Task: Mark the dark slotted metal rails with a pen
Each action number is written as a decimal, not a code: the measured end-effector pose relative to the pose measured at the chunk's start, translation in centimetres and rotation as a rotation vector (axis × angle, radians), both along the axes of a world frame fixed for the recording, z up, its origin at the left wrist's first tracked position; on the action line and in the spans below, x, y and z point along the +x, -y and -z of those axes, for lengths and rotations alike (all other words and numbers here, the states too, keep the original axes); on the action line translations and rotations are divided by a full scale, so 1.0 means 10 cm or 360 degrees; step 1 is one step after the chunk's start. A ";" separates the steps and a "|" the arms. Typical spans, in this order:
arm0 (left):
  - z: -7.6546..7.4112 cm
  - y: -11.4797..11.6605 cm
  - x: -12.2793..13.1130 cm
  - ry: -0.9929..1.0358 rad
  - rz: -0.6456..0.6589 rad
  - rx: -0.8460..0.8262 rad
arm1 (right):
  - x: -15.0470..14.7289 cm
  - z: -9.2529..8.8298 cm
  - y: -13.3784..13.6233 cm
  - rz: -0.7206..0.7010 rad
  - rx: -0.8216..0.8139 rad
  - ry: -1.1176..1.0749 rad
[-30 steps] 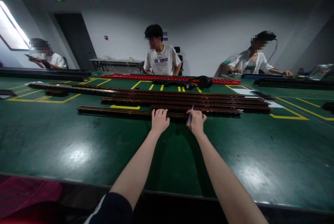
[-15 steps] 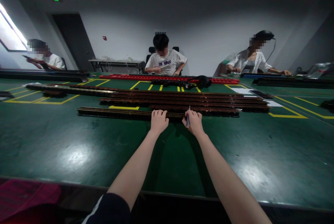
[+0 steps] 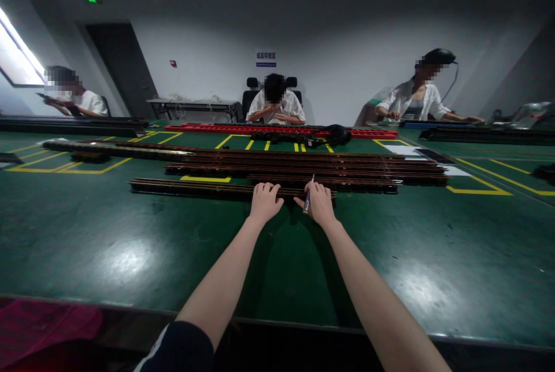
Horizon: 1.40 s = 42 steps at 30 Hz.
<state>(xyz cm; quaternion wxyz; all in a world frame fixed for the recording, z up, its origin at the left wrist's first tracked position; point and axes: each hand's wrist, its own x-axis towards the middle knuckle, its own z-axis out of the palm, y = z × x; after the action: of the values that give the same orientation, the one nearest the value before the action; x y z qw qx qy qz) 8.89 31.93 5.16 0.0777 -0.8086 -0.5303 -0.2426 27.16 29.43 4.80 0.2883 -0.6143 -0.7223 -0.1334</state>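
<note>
A long dark strip with thin brownish edges lies crosswise on the green table. The fingers of my left hand are curled over it, right of its middle. Close to the strip's right end is my right hand, with a slim pen-like tool in its grip. The tool's thin metallic tip points away from me, and my right thumb sticks out to the left. Whether the tip touches the strip I cannot tell. Just behind lies a bundle of similar dark strips.
Yellow tape lines mark the green table. Farther back are a red slotted rail and a black cable bundle. White paper lies right of the strips. Three people sit across the table.
My right thumb has moved out to the left and the tool tilts slightly more. My left hand stays on the strip. The person opposite has bent forward, hands raised to the face.
</note>
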 end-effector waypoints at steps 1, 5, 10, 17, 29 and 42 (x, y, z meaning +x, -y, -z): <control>0.00 0.00 0.01 -0.0002 0.0009 0.0009 | -0.01 -0.01 0.01 0.0036 -0.0001 0.0004; -0.02 0.02 0.02 -0.0003 0.0042 -0.0003 | -0.04 -0.04 0.03 0.0110 -0.0022 0.0001; -0.04 0.03 0.01 0.0020 0.0054 -0.0057 | -0.06 -0.05 0.03 0.0119 -0.0031 -0.0081; -0.05 0.03 0.01 0.0046 -0.0081 -0.0128 | 0.04 0.06 -0.01 0.0075 0.0016 -0.0220; -0.04 0.04 0.02 0.0049 -0.0087 -0.0133 | 0.02 0.02 0.02 -0.0051 -0.0021 -0.0245; -0.05 0.03 0.01 0.0093 -0.0175 -0.0156 | 0.04 0.10 -0.02 -0.0023 0.0086 -0.0391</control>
<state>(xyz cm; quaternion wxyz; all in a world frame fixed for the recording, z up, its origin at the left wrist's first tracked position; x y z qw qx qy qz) 8.94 31.59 5.61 0.0358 -0.7738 -0.5871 -0.2353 27.53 29.59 3.85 0.3921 -0.6127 -0.6821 -0.0744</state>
